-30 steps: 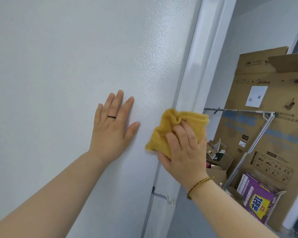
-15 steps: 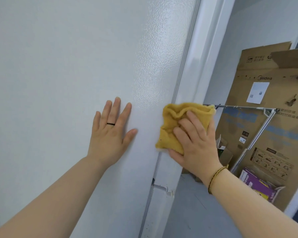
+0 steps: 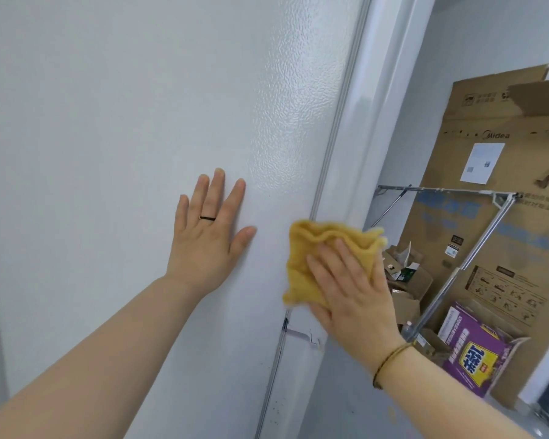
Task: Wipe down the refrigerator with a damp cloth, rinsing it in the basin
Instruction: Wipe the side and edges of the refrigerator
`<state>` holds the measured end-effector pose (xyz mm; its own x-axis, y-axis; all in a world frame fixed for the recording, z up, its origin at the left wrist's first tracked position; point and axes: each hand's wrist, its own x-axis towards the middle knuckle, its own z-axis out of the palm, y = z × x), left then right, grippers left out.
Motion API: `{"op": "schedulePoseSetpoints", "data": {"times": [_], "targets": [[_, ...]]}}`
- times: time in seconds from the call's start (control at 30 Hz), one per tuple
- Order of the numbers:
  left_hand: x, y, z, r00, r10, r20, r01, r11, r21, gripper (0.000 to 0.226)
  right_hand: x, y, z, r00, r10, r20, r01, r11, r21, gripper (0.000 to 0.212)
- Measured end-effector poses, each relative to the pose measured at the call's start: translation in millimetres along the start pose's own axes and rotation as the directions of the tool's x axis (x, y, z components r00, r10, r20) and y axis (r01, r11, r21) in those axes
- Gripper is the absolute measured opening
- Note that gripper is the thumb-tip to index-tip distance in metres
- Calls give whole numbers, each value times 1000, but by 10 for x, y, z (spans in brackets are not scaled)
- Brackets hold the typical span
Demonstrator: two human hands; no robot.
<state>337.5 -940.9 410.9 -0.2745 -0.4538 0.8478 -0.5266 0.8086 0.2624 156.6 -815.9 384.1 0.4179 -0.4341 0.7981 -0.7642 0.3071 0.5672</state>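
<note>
The white refrigerator (image 3: 124, 122) fills the left and middle of the view, its pebbled side panel ending at a vertical seam and a smooth white edge strip. My left hand (image 3: 208, 239) lies flat on the side panel, fingers spread, holding nothing. My right hand (image 3: 349, 286) presses a folded yellow cloth (image 3: 311, 248) flat against the edge strip, just right of the seam. The basin is out of view.
Right of the refrigerator stands a large brown cardboard box (image 3: 501, 147) against the wall. A metal rack frame (image 3: 476, 248) leans before it, with small open cartons (image 3: 406, 274) and a purple box (image 3: 476, 350) on the floor below.
My right hand has carried the cloth rightward across the seam onto the edge strip and a little downward. My left hand has stayed flat on the panel.
</note>
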Motion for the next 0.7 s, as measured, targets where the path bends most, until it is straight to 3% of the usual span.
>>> {"op": "schedulePoseSetpoints", "data": {"times": [0.1, 0.2, 0.3, 0.37, 0.43, 0.47, 0.53, 0.6, 0.7], "targets": [[14, 0, -65, 998, -34, 59, 38, 997, -70, 60, 652, 182, -44, 990, 143, -2, -142, 987, -71, 52], [17, -38, -114, 997, 4, 76, 4, 994, -113, 58, 746, -1, -20, 992, 94, 84, -84, 990, -117, 60], [33, -100, -177, 994, 30, 102, -13, 987, -161, 58, 192, -415, 99, 968, -138, 210, 149, 988, -39, 57], [42, -129, -225, 989, 49, 141, -24, 984, -175, 59, -216, -575, 114, 870, -357, 341, 386, 922, -18, 62], [48, -153, -256, 986, 63, 156, -37, 986, -164, 60, -285, -483, 114, 803, -476, 359, 514, 858, -11, 65], [49, -152, -266, 984, 64, 166, -38, 987, -156, 60, -191, -389, 111, 810, -490, 323, 519, 855, -4, 65], [45, -143, -264, 981, 60, 185, -33, 989, -147, 60, 132, -171, 52, 888, -408, 210, 419, 908, -5, 57], [34, -139, -248, 983, 54, 176, -31, 991, -130, 60, 464, 26, -17, 964, -227, 141, 242, 965, -98, 56], [14, -125, -223, 988, 49, 144, -34, 994, -107, 62, 520, 30, -34, 993, -25, 115, 41, 989, -140, 59]]}}
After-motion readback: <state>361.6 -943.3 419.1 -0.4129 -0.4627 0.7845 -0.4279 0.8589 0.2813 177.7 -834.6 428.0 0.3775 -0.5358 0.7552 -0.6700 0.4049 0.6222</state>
